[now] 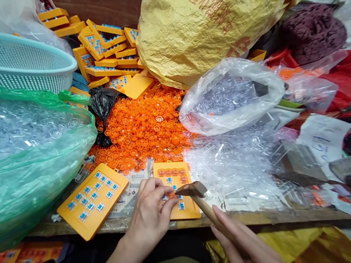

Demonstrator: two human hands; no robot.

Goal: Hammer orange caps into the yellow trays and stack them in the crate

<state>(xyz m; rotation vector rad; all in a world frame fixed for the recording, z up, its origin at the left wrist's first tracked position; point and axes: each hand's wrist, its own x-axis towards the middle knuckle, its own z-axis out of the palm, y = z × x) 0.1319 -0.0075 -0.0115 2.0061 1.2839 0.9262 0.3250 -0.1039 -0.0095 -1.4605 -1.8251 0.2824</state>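
Note:
My left hand (152, 205) is over the left side of an orange-yellow panel (191, 212). Its thumb and index finger are pinched together over the panel, and what they hold is too small to name. In my right hand (245, 245) is a small hammer (208, 209) with a wooden handle. The hammer head hangs just right of my left fingertips, above the panel. Clear orange round pieces (170, 172) line the panel's top, with blue and clear pieces below. A second orange-yellow panel (94, 201) with blue pieces lies tilted to the left.
Orange rings (147, 125) are heaped behind the panels. Long clear pieces (235, 168) spread to the right, below an open white bag (237, 116). A green bag (34, 173) and a blue basket (9, 60) are left. Stacked panels (110, 61) and a yellow sack (204, 19) stand behind.

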